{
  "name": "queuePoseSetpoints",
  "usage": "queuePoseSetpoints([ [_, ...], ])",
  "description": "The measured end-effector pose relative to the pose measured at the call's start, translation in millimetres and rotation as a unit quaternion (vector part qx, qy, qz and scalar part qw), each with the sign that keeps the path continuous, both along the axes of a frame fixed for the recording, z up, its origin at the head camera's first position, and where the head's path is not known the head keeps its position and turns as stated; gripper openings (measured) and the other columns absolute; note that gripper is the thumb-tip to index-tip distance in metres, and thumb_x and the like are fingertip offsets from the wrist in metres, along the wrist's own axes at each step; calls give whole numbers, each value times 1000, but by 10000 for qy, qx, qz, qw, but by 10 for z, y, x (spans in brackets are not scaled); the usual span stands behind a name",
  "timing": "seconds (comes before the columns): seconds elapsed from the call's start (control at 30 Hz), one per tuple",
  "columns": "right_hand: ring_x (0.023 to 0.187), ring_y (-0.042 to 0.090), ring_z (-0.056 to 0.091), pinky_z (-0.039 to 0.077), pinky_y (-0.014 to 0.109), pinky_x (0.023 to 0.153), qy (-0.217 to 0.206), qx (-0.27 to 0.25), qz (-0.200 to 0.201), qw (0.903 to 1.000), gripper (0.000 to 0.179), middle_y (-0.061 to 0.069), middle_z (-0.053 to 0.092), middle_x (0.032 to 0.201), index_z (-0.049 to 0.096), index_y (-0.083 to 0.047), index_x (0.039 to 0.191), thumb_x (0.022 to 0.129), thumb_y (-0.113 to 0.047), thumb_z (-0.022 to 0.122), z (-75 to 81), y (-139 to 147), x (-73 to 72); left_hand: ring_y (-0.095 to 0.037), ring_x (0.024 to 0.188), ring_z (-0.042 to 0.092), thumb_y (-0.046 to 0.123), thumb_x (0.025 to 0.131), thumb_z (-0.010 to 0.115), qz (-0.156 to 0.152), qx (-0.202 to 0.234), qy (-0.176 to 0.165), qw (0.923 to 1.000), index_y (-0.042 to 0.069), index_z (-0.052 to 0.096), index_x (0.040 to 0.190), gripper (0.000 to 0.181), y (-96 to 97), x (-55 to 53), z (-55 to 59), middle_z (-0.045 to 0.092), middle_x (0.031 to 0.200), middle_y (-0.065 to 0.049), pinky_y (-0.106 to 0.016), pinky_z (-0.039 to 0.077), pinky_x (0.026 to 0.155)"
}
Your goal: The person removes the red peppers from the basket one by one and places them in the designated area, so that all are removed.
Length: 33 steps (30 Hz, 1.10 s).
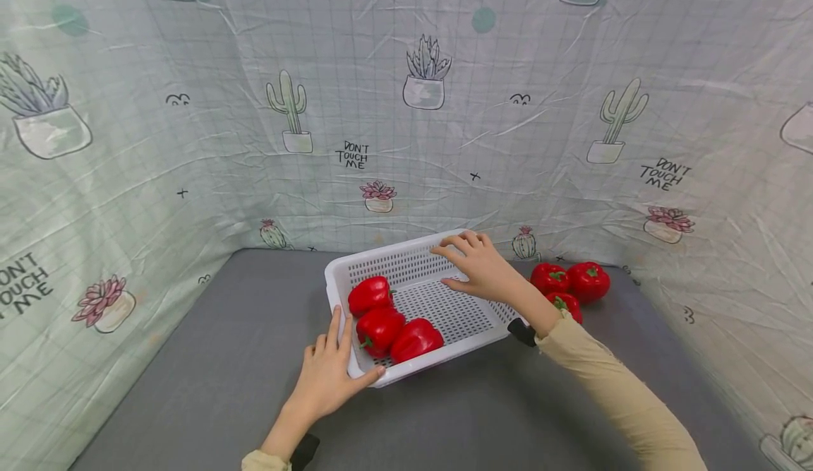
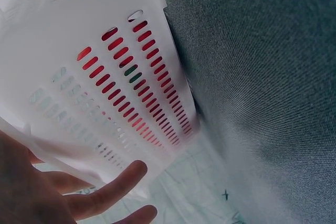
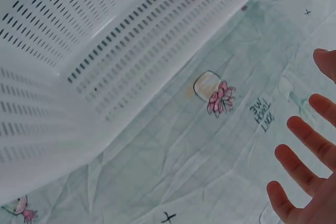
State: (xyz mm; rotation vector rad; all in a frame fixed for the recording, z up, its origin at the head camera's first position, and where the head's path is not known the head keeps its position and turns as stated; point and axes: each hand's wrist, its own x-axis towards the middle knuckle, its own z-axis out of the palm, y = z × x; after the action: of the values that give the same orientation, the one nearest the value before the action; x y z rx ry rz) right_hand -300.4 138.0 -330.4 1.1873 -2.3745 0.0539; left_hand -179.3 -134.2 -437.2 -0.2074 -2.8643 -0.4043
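Observation:
A white perforated plastic basket (image 1: pixel 432 366) stands at an angle on the grey table, with red bell peppers (image 1: pixel 380 331) grouped in its left end. My left hand (image 1: pixel 325 373) lies along the basket's left end, fingers spread and fairly straight, thumb by the near corner. Through the slots in the left wrist view, red pepper skin (image 2: pixel 121 53) shows. Over the right part of the basket hovers my right hand (image 1: pixel 479 267), its fingers loosely bent and nothing between them. The right wrist view shows those fingers (image 3: pixel 299 169) apart from the basket wall.
More red bell peppers (image 1: pixel 587 282) sit in a cluster on the table to the right of the basket, partly behind my right forearm. A pale cloth (image 1: pixel 381 125) printed with cacti hangs behind and at both sides of the grey table (image 1: pixel 254 330).

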Motion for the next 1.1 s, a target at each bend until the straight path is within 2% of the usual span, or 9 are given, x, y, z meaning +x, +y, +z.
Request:
queuePoseSetpoints([
  [0.2,106,21,43,36,41,82,-96,63,73,9999,50,3,53,117,51,-19,122,78,-37,65,-107,-230,-138,-34,105,46,72,69,49,-3,-28,-87,10000,4,29,139,100,4,1,6,16,149,-14,-54,39,84],
  [0.3,106,20,44,36,40,83,-269,103,32,9996,48,2,54,116,51,-20,121,79,-37,64,-165,-349,-200,-34,105,46,72,69,50,-18,-36,-138,9999,4,29,139,100,6,4,7,16,149,-15,-54,40,84],
  [0.6,104,20,45,38,40,84,-344,270,-86,9990,46,1,57,115,53,-17,120,80,-38,63,-252,-669,-412,-33,105,46,72,69,50,-13,-33,-125,9999,4,29,139,100,3,-7,5,15,149,-14,-54,40,84],
  [0.77,102,20,46,37,39,82,-455,449,-158,9978,44,1,58,114,54,-17,120,81,-39,61,-352,-804,-527,-33,105,46,73,69,48,-37,-20,-165,9999,4,29,139,100,1,-13,12,14,149,-14,-53,40,83],
  [0.93,98,19,48,38,37,80,-427,557,-82,9975,43,1,60,111,56,-16,117,82,-40,59,-456,-949,-585,-33,105,47,72,69,50,5,-12,-198,9998,4,29,139,100,-4,-5,24,15,149,-14,-53,40,83],
  [1.1,98,18,48,39,37,80,-347,1111,-74,9932,46,0,60,114,54,-16,121,84,-44,55,-524,-1064,-569,-32,103,47,71,69,51,2,4,-189,9998,4,28,139,99,-3,-1,25,15,149,-15,-53,41,82],
])
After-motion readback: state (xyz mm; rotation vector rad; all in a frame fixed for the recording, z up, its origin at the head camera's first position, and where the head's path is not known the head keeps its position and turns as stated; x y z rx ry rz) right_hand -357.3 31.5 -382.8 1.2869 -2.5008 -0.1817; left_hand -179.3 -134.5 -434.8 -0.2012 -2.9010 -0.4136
